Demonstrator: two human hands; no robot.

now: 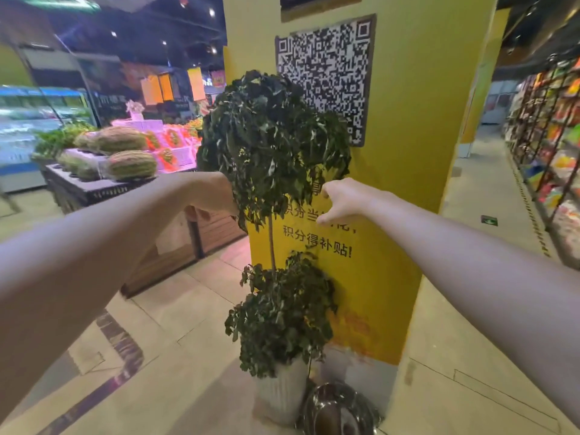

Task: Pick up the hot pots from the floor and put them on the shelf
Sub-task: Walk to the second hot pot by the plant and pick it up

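Observation:
A shiny steel hot pot point(339, 409) stands on the floor at the foot of the yellow pillar point(417, 120), right beside a white planter point(282, 394). Both my arms reach forward at chest height, far above the pot. My left hand point(216, 199) is partly hidden behind the plant's leaves, so its fingers cannot be made out. My right hand point(340, 200) hangs in front of the pillar with its fingers curled down and nothing in it. A shelf point(546, 142) full of colourful goods runs along the right edge.
A tall leafy plant point(273, 139) rises from the planter directly between my hands. A dark produce stand point(94, 189) with melons point(131, 164) sits to the left. Tiled floor point(175, 356) spreads in front, and an aisle runs along the right of the pillar.

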